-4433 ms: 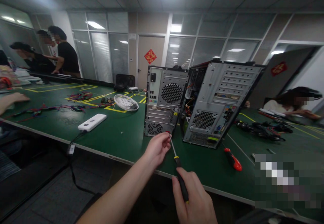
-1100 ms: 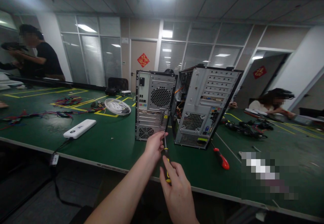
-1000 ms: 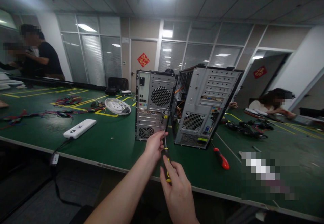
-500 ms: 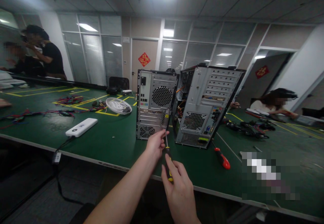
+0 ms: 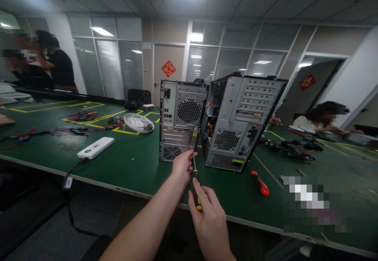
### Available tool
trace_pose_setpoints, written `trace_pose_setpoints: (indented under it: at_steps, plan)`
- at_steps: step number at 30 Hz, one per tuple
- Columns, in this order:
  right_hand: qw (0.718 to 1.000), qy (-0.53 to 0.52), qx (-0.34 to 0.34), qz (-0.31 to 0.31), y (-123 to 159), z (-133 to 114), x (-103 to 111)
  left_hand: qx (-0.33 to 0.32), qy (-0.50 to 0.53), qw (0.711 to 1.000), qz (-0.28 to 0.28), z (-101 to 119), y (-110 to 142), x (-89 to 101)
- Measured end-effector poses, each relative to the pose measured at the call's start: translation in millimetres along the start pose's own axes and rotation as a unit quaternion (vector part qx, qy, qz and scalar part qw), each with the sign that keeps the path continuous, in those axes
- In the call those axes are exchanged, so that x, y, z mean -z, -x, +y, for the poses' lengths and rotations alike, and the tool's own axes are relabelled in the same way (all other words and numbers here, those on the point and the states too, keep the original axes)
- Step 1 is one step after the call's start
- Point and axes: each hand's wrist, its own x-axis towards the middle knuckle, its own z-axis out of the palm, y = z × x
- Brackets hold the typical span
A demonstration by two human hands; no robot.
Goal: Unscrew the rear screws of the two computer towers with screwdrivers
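Note:
My right hand [image 5: 210, 213] is wrapped around the black and yellow handle of a screwdriver [image 5: 195, 172]. The shaft points up and away, with its tip at the lower right corner of a computer case [image 5: 189, 111], whose back faces me. Beside that tip, my left hand [image 5: 183, 166] has its fingers curled and pinched together against the case's lower edge. Whatever lies between those fingertips is too small to make out. Just right of this case stands a second, larger computer case [image 5: 227, 150], angled, with its side open and inner wiring showing.
A red screwdriver [image 5: 260, 184] lies right of the cases. On the left are a white power bank [image 5: 96, 148] with a cable, a white round vented cover [image 5: 138, 122] and tangled wires [image 5: 79, 117]. Black cables [image 5: 291, 149] lie right. Other people sit or stand around the table [image 5: 132, 178].
Both hands and the screwdriver stay almost where they were. The view has shifted very slightly, and people in the background have moved a little.

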Motion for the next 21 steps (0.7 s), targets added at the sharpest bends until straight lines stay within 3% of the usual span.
trace_pose_setpoints:
  at_steps: [21]
  plan:
    - [1.0,0.005,-0.001,0.011,-0.7,2.5,1.1,-0.045,0.004,0.999,0.014,-4.5,-0.3,-3.0]
